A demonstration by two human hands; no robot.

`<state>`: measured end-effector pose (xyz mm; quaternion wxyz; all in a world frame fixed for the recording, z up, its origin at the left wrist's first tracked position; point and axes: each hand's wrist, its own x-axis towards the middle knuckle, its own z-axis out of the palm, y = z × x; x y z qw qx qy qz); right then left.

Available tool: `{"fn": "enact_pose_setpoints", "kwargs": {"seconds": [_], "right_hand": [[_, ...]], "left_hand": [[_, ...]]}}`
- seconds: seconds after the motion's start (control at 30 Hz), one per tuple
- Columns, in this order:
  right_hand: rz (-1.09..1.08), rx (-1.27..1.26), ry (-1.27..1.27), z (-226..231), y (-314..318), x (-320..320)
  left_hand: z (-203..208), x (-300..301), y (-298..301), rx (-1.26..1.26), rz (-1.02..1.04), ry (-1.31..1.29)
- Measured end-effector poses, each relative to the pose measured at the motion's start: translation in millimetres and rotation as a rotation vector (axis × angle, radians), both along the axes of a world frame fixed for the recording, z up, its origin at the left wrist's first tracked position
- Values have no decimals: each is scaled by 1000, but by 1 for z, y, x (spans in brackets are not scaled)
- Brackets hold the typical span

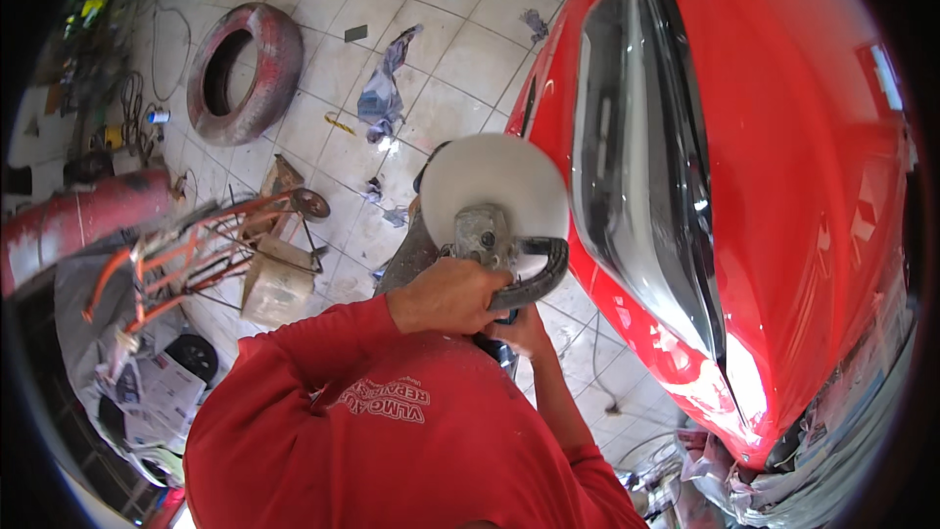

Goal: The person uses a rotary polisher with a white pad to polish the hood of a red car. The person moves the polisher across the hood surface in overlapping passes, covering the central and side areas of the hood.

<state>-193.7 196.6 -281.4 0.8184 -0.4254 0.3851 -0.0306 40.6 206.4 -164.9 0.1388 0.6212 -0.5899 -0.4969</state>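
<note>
Both of my hands are closed on a power polisher with a large round white pad (pixel 480 171), in front of my chest. My left hand (pixel 452 294) wraps around the machine just behind its grey metal head (pixel 482 237), by the black loop handle (pixel 551 269). Lower and to the right, my right hand (pixel 527 331) grips the body, most of which is hidden by my left hand and the handle. The pad's right edge appears close to the headlight (pixel 627 157) of a red car (pixel 783 167); whether they touch, I cannot tell.
A worn tyre (pixel 262 73) and crumpled paper (pixel 384 93) lie on the tiled floor (pixel 441 49). At left stand an orange metal trolley (pixel 196 255) and a red cylinder (pixel 88 225). A thin cable (pixel 595 367) runs beside the car; plastic sheeting (pixel 832 480) covers its lower right.
</note>
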Motion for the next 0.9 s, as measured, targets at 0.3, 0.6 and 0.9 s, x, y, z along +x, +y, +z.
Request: {"fn": "enact_pose_setpoints", "kwargs": {"seconds": [0.3,0.6,0.9], "right_hand": [[-377,85,259,34,-63,171],[-321,-560,651,-60,-201,307],[-171,-445,665,-129,-155,255]], "left_hand": [[-13,168,-158,-68,-370,168],[-87,258,-275,-337,-135,-99],[-205,225,-213,-264,29,-43]]}}
